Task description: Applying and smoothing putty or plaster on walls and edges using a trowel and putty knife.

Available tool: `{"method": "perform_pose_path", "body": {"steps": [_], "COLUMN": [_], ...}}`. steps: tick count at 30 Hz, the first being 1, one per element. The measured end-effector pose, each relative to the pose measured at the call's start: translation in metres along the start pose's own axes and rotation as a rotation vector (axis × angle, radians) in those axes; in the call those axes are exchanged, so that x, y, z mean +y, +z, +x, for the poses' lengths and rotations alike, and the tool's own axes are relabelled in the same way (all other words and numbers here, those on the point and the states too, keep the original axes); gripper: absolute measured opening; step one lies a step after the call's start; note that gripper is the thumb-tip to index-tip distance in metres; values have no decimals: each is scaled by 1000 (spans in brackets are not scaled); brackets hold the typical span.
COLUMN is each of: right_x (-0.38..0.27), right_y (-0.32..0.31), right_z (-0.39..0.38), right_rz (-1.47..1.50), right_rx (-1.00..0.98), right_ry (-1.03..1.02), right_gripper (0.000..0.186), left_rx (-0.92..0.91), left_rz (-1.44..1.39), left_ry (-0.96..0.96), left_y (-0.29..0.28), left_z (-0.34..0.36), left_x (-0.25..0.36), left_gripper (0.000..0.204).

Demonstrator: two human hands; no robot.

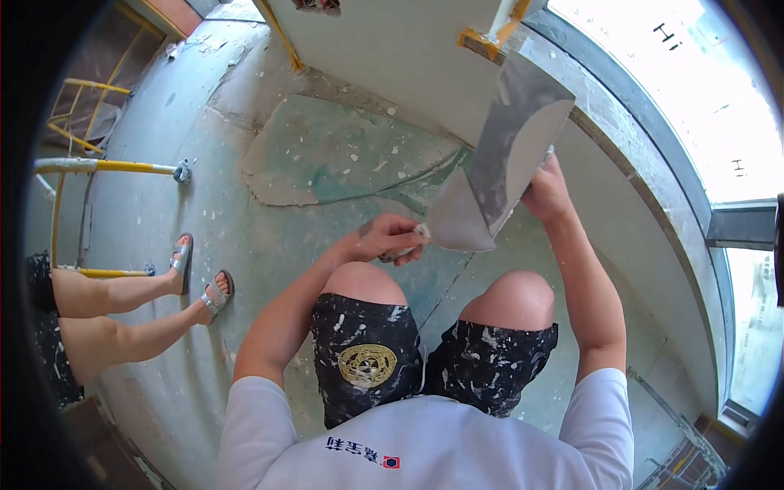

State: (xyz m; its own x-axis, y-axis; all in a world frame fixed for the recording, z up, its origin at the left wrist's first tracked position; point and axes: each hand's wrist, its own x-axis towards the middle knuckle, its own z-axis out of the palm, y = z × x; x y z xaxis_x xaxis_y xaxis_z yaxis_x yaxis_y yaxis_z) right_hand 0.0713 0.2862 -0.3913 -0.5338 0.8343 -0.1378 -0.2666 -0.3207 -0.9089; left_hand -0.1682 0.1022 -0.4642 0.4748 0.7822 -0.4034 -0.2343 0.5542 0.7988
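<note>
My left hand grips the handle of a small putty knife, whose pale blade lies against a larger blade. My right hand holds a wide plastering trowel tilted up, its grey blade smeared with putty. Both blades touch just above my knees. I am seated high above the floor in paint-spattered black shorts and a white shirt.
A white wall panel stands ahead, with a window and sill at right. Another person's legs in sandals are at left, beside a yellow scaffold frame. The green floor is spattered with plaster.
</note>
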Motion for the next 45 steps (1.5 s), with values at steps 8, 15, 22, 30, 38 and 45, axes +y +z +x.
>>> {"method": "perform_pose_path", "body": {"steps": [8,15,22,30,38,45], "right_x": [-11,-63,-35,-11,-15,-25], "right_y": [-14,-43,-14,-4,-7,-36], "right_z": [19,-19,-68,-64,-55,-22], "right_rz": [-927,-141,-2,104,49,-638], "right_rx": [-413,53,76,78,107,16], "right_ry": [255,246,251,358,244,264], "right_gripper": [19,34,34,35,38,48], "left_rx": [107,504,579,838,934,816], "left_rz": [-226,27,194,1004,1341,942], "left_ry": [327,327,332,627,216,172], "left_y": [-41,-50,-20,37,14,16], "left_z": [-25,-28,-45,-65,-68,-69], "left_x": [14,62,95,119,99,101], "left_gripper": [23,24,25,24,25,27]}}
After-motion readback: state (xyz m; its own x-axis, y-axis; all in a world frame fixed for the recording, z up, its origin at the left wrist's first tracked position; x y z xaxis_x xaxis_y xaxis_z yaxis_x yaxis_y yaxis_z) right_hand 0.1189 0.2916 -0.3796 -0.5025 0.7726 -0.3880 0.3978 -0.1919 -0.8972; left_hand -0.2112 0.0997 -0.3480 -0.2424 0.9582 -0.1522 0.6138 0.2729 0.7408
